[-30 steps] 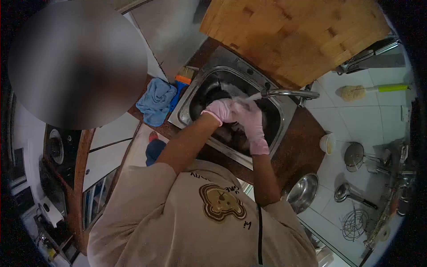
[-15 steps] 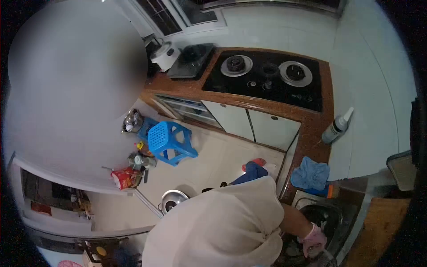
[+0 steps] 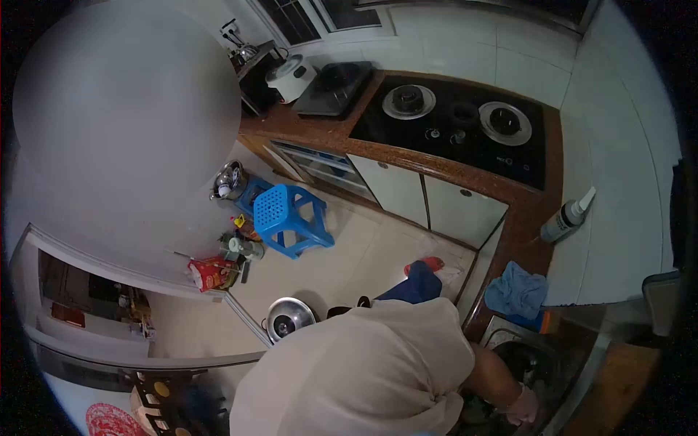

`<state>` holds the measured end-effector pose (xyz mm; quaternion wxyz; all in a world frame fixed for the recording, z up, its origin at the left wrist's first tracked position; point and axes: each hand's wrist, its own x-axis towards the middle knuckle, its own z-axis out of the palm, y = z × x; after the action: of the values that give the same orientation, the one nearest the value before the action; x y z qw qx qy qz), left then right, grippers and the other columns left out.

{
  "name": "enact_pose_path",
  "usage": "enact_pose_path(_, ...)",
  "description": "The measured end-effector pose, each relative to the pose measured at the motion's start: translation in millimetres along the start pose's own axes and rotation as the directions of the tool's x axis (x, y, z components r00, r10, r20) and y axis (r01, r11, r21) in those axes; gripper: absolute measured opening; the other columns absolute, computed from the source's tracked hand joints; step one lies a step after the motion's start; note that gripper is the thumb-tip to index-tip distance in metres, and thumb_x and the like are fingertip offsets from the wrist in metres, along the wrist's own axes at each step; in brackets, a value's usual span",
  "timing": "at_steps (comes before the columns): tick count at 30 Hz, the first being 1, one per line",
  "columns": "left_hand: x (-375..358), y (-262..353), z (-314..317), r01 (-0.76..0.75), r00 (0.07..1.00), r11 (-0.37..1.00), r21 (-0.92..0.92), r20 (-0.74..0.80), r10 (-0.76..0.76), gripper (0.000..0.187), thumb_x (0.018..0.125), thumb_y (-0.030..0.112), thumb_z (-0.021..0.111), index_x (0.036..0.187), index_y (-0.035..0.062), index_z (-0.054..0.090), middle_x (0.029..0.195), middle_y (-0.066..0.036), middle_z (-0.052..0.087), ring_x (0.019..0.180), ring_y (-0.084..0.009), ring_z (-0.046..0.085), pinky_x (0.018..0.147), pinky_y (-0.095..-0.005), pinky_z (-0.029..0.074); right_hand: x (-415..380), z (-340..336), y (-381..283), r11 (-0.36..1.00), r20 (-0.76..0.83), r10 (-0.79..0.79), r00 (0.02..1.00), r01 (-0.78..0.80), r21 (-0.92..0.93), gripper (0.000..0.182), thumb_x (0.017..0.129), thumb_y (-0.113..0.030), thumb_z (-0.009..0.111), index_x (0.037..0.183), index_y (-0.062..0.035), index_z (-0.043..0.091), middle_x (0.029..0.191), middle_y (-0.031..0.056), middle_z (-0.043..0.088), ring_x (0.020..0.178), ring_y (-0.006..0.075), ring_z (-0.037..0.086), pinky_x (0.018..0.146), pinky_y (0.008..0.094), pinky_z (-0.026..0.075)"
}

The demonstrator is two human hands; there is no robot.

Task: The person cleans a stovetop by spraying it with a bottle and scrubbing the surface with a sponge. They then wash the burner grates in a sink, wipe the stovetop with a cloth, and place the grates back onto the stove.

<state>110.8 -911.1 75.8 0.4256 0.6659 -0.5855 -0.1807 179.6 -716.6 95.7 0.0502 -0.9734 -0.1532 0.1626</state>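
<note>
My left hand (image 3: 522,407), in a pinkish glove, reaches down over the sink (image 3: 502,330) at the lower right. Its fingers point downward and look blurred, so whether they hold anything does not show. Dark and shiny shapes lie in the basin around the hand, too dim to name. The beige shirt (image 3: 349,370) on my body fills the bottom middle. My right hand is out of the frame.
A blue cloth (image 3: 516,289) and an upright bottle (image 3: 567,218) are on the counter beyond the sink. The gas stove (image 3: 451,131) is farther up. A blue stool (image 3: 291,218) and a metal pot with a lid (image 3: 289,318) stand on the floor.
The view has shifted a little, so the stove and counter sit farther right. My left hand has moved slightly within the sink area.
</note>
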Motion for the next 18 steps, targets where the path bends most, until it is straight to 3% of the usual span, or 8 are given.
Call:
enact_pose_path(4,40,-66,122,-0.193,0.962,0.981,-0.023,-0.202,0.184,0.046,0.103,0.051,0.049,0.121,0.0114,0.065,0.126,-0.012,0.064,0.116,-0.0332,0.060,0.101,-0.0462,0.046,-24,-1,34,0.979,0.026,0.079,0.997,-0.073,-0.190,0.041,0.097,-0.022,0.055,0.134,-0.0051,0.057,0.119,0.0053,0.060,0.111,0.0192,0.057,0.102,0.0375,0.046)
enact_pose_path(5,31,-34,93,-0.190,0.963,0.981,-0.028,-0.200,0.180,0.046,0.103,0.051,0.049,0.121,0.0114,0.065,0.126,-0.012,0.064,0.116,-0.0332,0.060,0.101,-0.0462,0.046,-24,3,33,0.969,0.031,0.091,0.995,-0.081,-0.232,0.041,0.097,-0.022,0.055,0.135,-0.0053,0.056,0.120,0.0054,0.059,0.112,0.0192,0.056,0.103,0.0378,0.045)
enact_pose_path(7,-2,48,1,-0.182,0.968,0.921,0.345,0.228,0.106,0.041,0.104,0.044,0.051,0.122,0.0104,0.064,0.135,-0.010,0.058,0.126,-0.0300,0.056,0.105,-0.0465,0.044,-18,21,31,0.948,0.041,0.100,0.994,-0.083,-0.308,0.042,0.097,-0.022,0.054,0.136,-0.0057,0.055,0.121,0.0056,0.058,0.113,0.0192,0.055,0.104,0.0383,0.045)
enact_pose_path(8,-10,57,1,-0.177,0.968,0.922,0.346,0.232,0.099,0.041,0.104,0.044,0.051,0.122,0.0104,0.064,0.135,-0.010,0.058,0.126,-0.0300,0.056,0.105,-0.0465,0.044,-16,29,34,0.935,0.040,0.106,0.994,-0.086,-0.345,0.043,0.097,-0.023,0.054,0.137,-0.0059,0.055,0.121,0.0058,0.058,0.114,0.0193,0.055,0.105,0.0386,0.044)
enact_pose_path(10,-20,72,2,-0.105,0.994,0.983,0.151,-0.021,0.110,0.038,0.102,0.042,0.054,0.122,0.0104,0.064,0.136,-0.010,0.058,0.126,-0.0298,0.056,0.105,-0.0465,0.044,-12,37,42,0.900,0.033,0.125,0.992,-0.099,-0.424,0.044,0.097,-0.023,0.053,0.138,-0.0063,0.054,0.122,0.0060,0.057,0.115,0.0193,0.054,0.106,0.0391,0.044)
enact_pose_path(13,-33,89,7,-0.094,0.924,0.981,-0.171,-0.383,0.022,0.036,0.100,0.039,0.058,0.122,0.0103,0.064,0.137,-0.010,0.057,0.127,-0.0295,0.056,0.105,-0.0464,0.043,-6,43,52,0.834,0.018,0.162,0.987,-0.127,-0.537,0.045,0.098,-0.023,0.053,0.140,-0.0068,0.052,0.124,0.0064,0.055,0.117,0.0194,0.052,0.108,0.0399,0.043)
enact_pose_path(16,-46,101,11,-0.187,0.744,0.869,-0.458,-0.644,-0.179,0.034,0.098,0.035,0.062,0.121,0.0102,0.064,0.137,-0.010,0.056,0.127,-0.0292,0.055,0.105,-0.0464,0.043,-2,47,60,0.754,-0.001,0.201,0.980,-0.155,-0.639,0.047,0.098,-0.024,0.052,0.142,-0.0074,0.050,0.125,0.0068,0.054,0.119,0.0195,0.051,0.109,0.0407,0.041)
enact_pose_path(18,-49,109,13,-0.307,0.588,0.740,-0.599,-0.730,-0.348,0.033,0.097,0.033,0.065,0.121,0.0101,0.064,0.138,-0.010,0.055,0.128,-0.0290,0.055,0.105,-0.0463,0.043,-3,46,71,0.685,-0.017,0.237,0.971,-0.180,-0.706,0.048,0.098,-0.024,0.052,0.143,-0.0078,0.049,0.126,0.0070,0.053,0.121,0.0195,0.050,0.111,0.0413,0.041)
